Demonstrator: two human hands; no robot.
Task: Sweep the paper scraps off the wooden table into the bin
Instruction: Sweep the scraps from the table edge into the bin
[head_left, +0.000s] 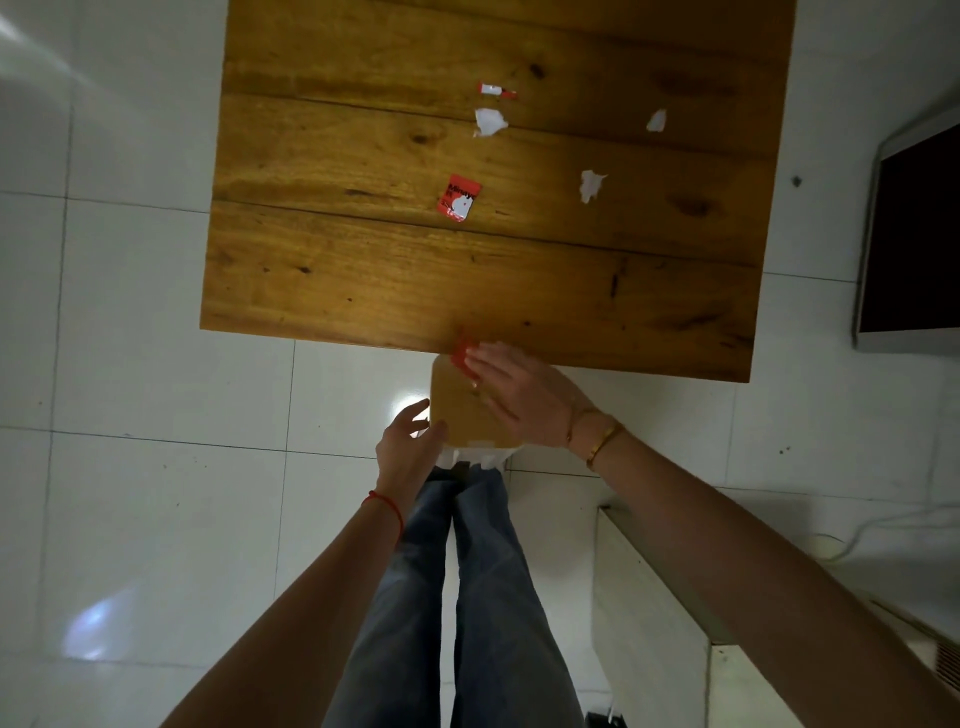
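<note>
Red-and-white scraps, honey-brown table

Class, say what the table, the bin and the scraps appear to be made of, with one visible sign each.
Table: wood, glossy; grain, knots, plank seams.
Bin: possibly cardboard or plastic; plain matte tan.
Scraps: thin paper, torn ragged edges; the red one looks like a printed wrapper.

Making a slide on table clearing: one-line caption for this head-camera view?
Right hand sweeps a red scrap off the wooden table into the bin.
</note>
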